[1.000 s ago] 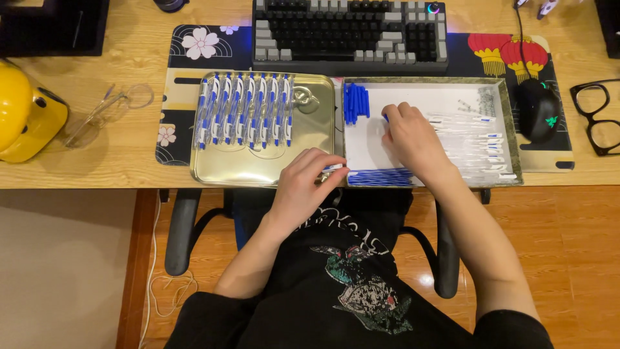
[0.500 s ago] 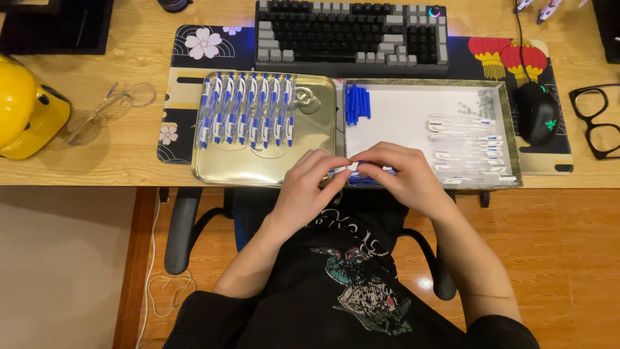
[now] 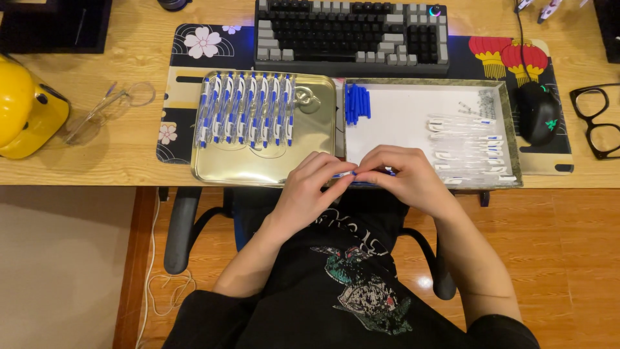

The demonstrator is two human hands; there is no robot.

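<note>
My left hand [image 3: 311, 187] and my right hand [image 3: 400, 176] meet at the desk's front edge, fingertips together on a small blue-and-white pen part [image 3: 353, 173]. Both pinch it between the two trays. The gold tray [image 3: 258, 169] on the left holds a row of several assembled white and blue pens [image 3: 245, 110]. The white-lined tray [image 3: 504, 103] on the right holds a bunch of blue caps [image 3: 357, 103] at its far left and several clear pen barrels [image 3: 471, 145] on its right side.
A keyboard [image 3: 349, 32] lies behind the trays on a patterned desk mat [image 3: 187, 58]. A black mouse [image 3: 539, 113] and black glasses [image 3: 597, 119] sit at the right. Clear safety glasses [image 3: 106, 110] and a yellow helmet [image 3: 22, 106] are at the left.
My right hand came back from the barrels in the right tray to the front edge and joined my left hand on the pen part.
</note>
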